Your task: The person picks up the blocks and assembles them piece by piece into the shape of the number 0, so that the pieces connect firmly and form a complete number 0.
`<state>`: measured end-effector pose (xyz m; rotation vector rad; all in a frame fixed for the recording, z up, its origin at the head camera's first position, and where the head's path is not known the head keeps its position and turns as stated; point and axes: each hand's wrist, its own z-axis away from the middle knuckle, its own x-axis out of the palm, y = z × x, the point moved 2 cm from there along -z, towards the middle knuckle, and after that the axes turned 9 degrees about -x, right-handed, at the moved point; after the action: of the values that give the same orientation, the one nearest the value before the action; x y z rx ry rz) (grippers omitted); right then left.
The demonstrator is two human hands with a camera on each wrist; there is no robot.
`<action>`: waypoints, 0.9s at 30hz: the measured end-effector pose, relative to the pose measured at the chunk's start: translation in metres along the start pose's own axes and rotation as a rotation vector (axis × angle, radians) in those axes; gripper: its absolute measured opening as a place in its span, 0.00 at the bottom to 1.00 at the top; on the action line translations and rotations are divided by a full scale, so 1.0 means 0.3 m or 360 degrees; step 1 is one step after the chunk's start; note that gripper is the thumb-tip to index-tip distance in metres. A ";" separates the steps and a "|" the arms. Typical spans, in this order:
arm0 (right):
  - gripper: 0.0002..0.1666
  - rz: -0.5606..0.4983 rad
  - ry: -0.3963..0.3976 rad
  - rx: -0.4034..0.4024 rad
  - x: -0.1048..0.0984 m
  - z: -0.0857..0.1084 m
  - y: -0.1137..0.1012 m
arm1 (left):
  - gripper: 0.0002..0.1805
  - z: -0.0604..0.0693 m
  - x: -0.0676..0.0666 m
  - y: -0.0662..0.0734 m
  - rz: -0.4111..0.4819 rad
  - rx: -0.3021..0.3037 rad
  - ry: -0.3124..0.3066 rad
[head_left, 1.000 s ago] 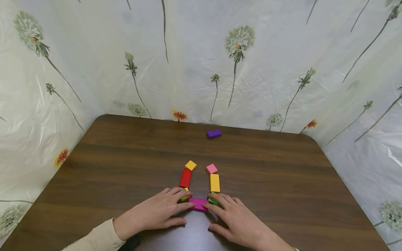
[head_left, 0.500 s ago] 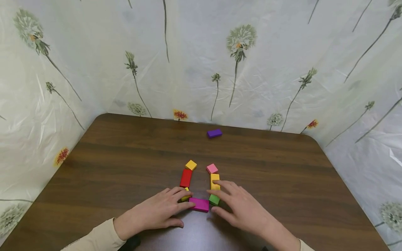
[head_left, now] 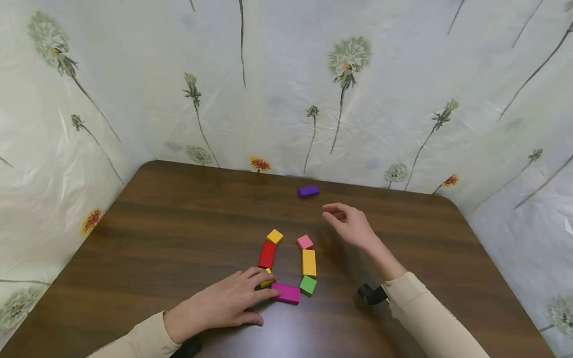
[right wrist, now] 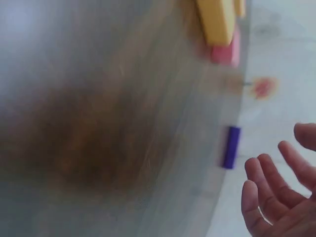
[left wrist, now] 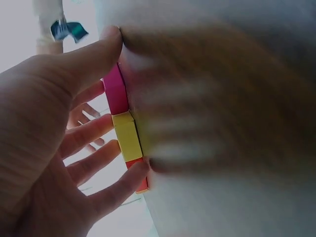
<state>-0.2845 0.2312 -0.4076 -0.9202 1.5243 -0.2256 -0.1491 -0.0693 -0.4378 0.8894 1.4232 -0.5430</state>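
Observation:
My left hand lies with spread fingers against the magenta block and a yellow block partly covered by the fingers. In the left wrist view its fingertips touch the magenta block, the yellow block and the red block. My right hand is above the table, loosely bent and holding nothing. It is nearest the purple block at the far side; the right wrist view also has the purple block beyond the fingers.
A U of blocks continues with a red block and an orange-yellow cube on the left. On the right are a green block, a long yellow block and a pink one. Flowered sheeting surrounds the brown table.
My right hand has left the magenta and green blocks and moved forward and right, toward the far side. The left hand has stayed at its blocks.

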 end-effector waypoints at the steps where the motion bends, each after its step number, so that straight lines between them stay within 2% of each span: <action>1: 0.24 0.0001 -0.0010 0.0026 0.001 -0.017 0.013 | 0.33 -0.001 0.000 -0.001 0.0007 0.0006 0.0001; 7: 0.25 0.0128 -0.0028 0.0064 0.012 -0.124 0.077 | 0.32 -0.004 -0.001 -0.004 0.0034 0.0031 0.0036; 13: 0.28 0.0375 -0.0109 0.0062 0.038 -0.206 0.129 | 0.32 -0.001 0.008 0.000 0.0060 0.0015 -0.0004; 20: 0.30 0.0563 -0.0238 0.0112 0.060 -0.275 0.135 | 0.32 0.002 0.007 0.000 0.0082 -0.0024 -0.0009; 27: 0.29 0.0659 -0.0292 0.0062 0.082 -0.328 0.132 | 0.33 -0.002 0.004 0.000 0.0071 -0.0034 0.0000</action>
<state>-0.3875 0.2048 -0.4309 -0.5600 1.4961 0.1246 -0.1494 -0.0686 -0.4390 0.9022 1.4039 -0.4937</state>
